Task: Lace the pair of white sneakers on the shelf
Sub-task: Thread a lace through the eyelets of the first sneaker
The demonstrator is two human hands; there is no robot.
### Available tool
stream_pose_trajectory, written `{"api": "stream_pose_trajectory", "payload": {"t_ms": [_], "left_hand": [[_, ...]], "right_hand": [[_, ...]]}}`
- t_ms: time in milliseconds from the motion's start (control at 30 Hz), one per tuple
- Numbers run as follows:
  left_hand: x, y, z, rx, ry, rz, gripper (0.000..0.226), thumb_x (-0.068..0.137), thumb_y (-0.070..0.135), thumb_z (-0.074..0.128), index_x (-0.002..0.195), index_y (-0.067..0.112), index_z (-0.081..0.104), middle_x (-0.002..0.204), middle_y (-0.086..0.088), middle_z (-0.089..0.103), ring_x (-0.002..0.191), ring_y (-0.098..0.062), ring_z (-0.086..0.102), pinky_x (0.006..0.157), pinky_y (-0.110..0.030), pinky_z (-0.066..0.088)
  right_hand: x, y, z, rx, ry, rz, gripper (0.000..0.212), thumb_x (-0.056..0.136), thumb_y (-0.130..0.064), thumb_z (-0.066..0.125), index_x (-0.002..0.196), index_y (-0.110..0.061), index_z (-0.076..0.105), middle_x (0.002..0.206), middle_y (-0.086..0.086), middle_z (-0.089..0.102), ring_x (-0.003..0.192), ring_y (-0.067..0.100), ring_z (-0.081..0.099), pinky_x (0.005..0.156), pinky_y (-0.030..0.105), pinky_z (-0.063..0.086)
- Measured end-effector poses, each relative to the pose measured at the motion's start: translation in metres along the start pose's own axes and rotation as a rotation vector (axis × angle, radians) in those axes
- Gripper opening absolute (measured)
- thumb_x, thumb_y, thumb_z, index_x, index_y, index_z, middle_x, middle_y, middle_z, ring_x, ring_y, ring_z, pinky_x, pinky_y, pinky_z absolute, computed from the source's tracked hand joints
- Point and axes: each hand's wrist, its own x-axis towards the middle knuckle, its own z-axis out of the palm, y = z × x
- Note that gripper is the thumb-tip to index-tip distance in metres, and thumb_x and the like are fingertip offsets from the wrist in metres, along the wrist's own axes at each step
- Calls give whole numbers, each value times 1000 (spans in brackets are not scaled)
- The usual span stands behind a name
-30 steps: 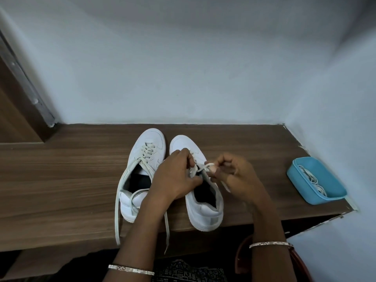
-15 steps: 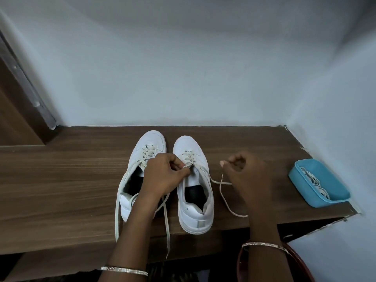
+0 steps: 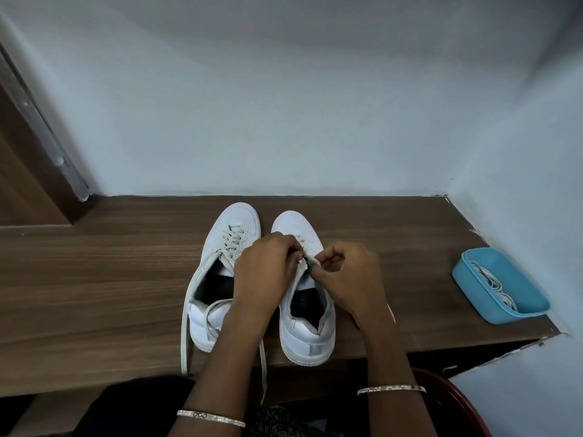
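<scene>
Two white sneakers stand side by side on the wooden shelf [image 3: 94, 279], toes toward the wall. The left sneaker [image 3: 217, 272] is partly laced; its loose lace ends [image 3: 184, 335] trail over the shelf's front edge. Over the eyelet area of the right sneaker [image 3: 307, 323] both hands meet. My left hand [image 3: 265, 272] grips the shoe's left eyelet flap with curled fingers. My right hand [image 3: 347, 275] pinches the white lace [image 3: 304, 261] at the eyelets. The lace's path under the fingers is hidden.
A blue plastic tub [image 3: 501, 285] holding spare white laces sits at the shelf's right end against the side wall. A dark wooden door frame [image 3: 38, 171] rises at the left. The rim of a red stool or bucket [image 3: 457, 402] shows below the shelf at bottom right.
My right hand, which had pulled the lace out to the right, has come back to the eyelets beside my left hand. The slack lace loop on the shelf is gone.
</scene>
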Motion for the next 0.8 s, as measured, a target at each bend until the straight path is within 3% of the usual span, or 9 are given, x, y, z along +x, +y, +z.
{"api": "stream_pose_trajectory", "payload": {"t_ms": [67, 133, 200, 300, 400, 500, 567, 667, 800], "left_hand": [[-2, 2, 3, 21, 19, 3, 9, 96, 31, 58, 96, 26, 65, 97, 9, 62, 87, -16, 60, 68, -35, 50], [-2, -4, 10, -120, 22, -21, 7, 98, 23, 55, 94, 21, 61, 98, 6, 58, 87, -16, 56, 69, -35, 46], [1, -9, 13, -405, -55, -167, 10, 98, 15, 52, 91, 17, 58, 92, 2, 58, 81, -16, 54, 68, -33, 43], [3, -3, 3, -897, -209, -484, 21, 100, 10, 47, 80, 12, 54, 68, -3, 50, 58, -16, 41, 53, -28, 33], [5, 1, -17, -1128, -239, -614, 39, 101, 30, 47, 66, 15, 52, 67, -1, 51, 56, -14, 40, 53, -27, 31], [8, -5, -35, -999, -177, -482, 45, 100, 37, 51, 60, 18, 53, 74, 1, 60, 65, -14, 47, 58, -27, 34], [7, -7, -36, -871, -129, -358, 34, 99, 31, 57, 68, 20, 64, 77, 10, 68, 70, -11, 57, 65, -24, 39], [3, -8, -21, -639, -140, -143, 8, 94, 30, 66, 89, 28, 73, 92, 6, 71, 76, -10, 62, 69, -19, 46], [0, -4, -1, -139, -43, 36, 10, 87, 38, 70, 90, 28, 74, 95, 7, 62, 92, -14, 56, 78, -37, 48]], "right_hand": [[0, 2, 0, 18, 57, 33, 9, 70, -25, 82, 70, -23, 74, 65, -12, 71, 65, 3, 67, 72, 36, 59], [0, 5, 1, 79, 95, 90, 12, 69, -29, 83, 66, -22, 72, 63, -10, 70, 64, 5, 68, 70, 38, 60], [-1, 9, 3, 111, 109, 138, 14, 68, -30, 82, 65, -22, 71, 63, -9, 70, 64, 8, 68, 71, 40, 60], [-1, 12, 5, 125, 114, 195, 15, 68, -31, 82, 64, -22, 71, 62, -8, 70, 64, 11, 68, 71, 43, 60], [-1, 11, 7, 119, 144, 230, 13, 69, -30, 79, 64, -21, 71, 60, -7, 69, 65, 13, 68, 74, 43, 59], [-1, 9, 8, 103, 170, 238, 13, 71, -27, 79, 65, -19, 71, 60, -6, 68, 66, 14, 67, 76, 41, 58], [-2, 9, 10, 116, 172, 239, 14, 70, -28, 79, 63, -20, 70, 59, -6, 68, 65, 15, 67, 76, 43, 58], [-3, 10, 10, 128, 162, 236, 15, 69, -32, 80, 62, -23, 70, 60, -7, 69, 65, 14, 68, 74, 44, 59], [-4, 9, 8, 135, 148, 227, 14, 68, -34, 79, 64, -24, 71, 62, -8, 69, 66, 13, 68, 73, 45, 59]]}}
